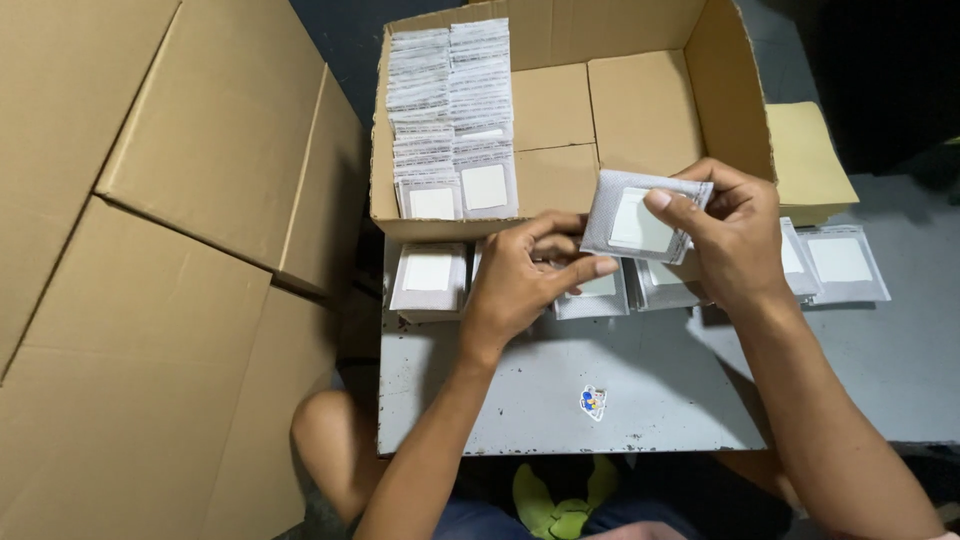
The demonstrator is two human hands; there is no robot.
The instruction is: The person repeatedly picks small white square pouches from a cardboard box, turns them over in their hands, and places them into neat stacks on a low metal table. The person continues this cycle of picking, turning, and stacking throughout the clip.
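My right hand (735, 235) holds a small stack of grey pouches with white square labels (640, 218), thumb pressed on the top one. My left hand (525, 275) rests just left of it, index finger stretched toward the stack's lower edge, fingers over pouches lying on the grey table (600, 370). More grey pouches lie in a row on the table: one pile at the left (428, 275), others under my hands (598, 295) and at the right (842, 262). An open cardboard box (560, 110) behind holds two rows of the same pouches (450, 115) standing on edge along its left side.
Large flattened cardboard boxes (170, 250) fill the left side. A folded cardboard flap (810, 160) sticks out right of the open box. A small sticker (593, 402) sits on the table's near part. My knee (335, 440) shows below the table edge.
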